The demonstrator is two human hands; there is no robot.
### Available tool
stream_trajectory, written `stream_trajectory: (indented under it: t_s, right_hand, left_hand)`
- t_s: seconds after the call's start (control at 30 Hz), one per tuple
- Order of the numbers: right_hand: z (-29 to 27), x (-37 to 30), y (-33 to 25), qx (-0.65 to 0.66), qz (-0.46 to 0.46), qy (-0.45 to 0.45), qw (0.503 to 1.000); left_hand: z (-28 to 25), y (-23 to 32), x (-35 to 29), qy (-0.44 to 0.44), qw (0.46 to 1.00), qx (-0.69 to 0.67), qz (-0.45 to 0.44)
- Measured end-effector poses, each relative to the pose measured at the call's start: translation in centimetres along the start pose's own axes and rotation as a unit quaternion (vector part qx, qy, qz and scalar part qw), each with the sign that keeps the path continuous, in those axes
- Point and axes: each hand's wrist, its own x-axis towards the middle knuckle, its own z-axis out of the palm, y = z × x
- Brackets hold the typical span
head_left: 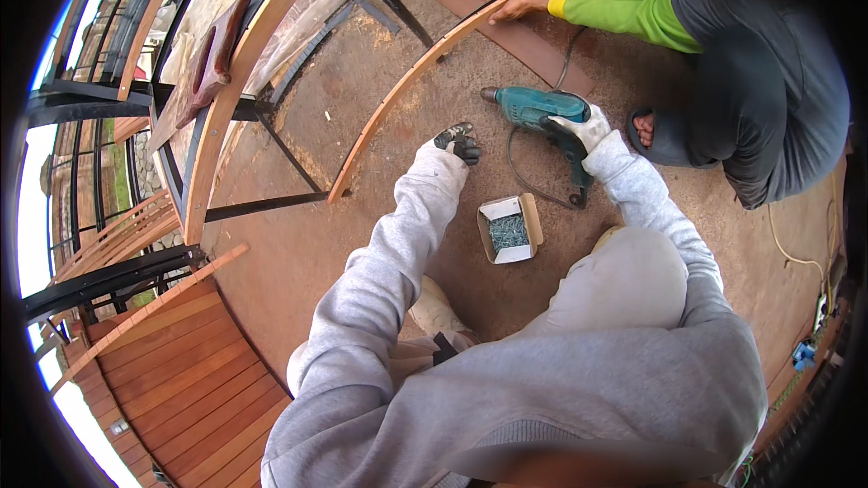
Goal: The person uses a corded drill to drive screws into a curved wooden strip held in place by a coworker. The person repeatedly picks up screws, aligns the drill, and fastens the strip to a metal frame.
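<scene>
My right hand (593, 129), in a pale glove, grips the handle of a teal power drill (533, 108). The drill lies level above the floor, its chuck toward the left. In front of me my left hand (459, 143), in a dark-palmed glove, has its fingers curled in; whatever it may hold is too small to make out. Between my arms, an opened cardboard box (533, 254) full of screws (509, 231) stands on the floor. Beyond my left hand arcs a long curved wooden strip (391, 107), steadied at its far part by a co-worker's hand (520, 7).
A co-worker (778, 99) squats at the right. Black metal framing with a curved wooden rail (237, 81) rises at the left, a handsaw (210, 63) resting on it. Wooden decking (185, 380) lies lower left. A flat brown board (533, 45) and cables (796, 259) lie on the floor.
</scene>
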Motion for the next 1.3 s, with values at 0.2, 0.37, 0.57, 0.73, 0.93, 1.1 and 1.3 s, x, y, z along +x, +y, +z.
stream_trajectory:
  t_s: [0.2,0.37,0.57,0.73,0.93,1.1,1.3]
  right_hand:
    - [-0.5,-6.9,-1.6,0.094,0.071,0.003,0.993]
    - [-0.6,-8.7,-1.2,0.167,0.004,-0.034,0.985]
    - [-0.3,-9.2,-1.6,0.168,-0.025,-0.030,0.985]
    - [-0.8,-9.1,-1.0,0.170,0.008,-0.025,0.985]
    - [-0.9,-9.0,-0.4,0.205,0.003,-0.020,0.979]
    - [-0.7,-9.4,-1.0,0.213,0.004,-0.008,0.977]
    - [-0.6,-9.6,-1.0,0.205,0.003,-0.005,0.979]
  left_hand:
    - [2.6,2.4,-0.2,0.140,0.989,0.011,0.039]
    - [4.9,3.4,-1.4,0.149,0.979,-0.085,0.108]
    - [7.8,3.3,-3.0,0.056,0.969,-0.195,0.138]
    - [8.6,2.6,-2.6,0.039,0.967,-0.223,0.121]
    - [7.7,2.5,-2.2,0.001,0.967,-0.227,0.116]
    - [8.2,2.8,-2.6,0.005,0.969,-0.224,0.105]
    - [9.2,3.5,-2.4,0.102,0.983,-0.128,0.079]
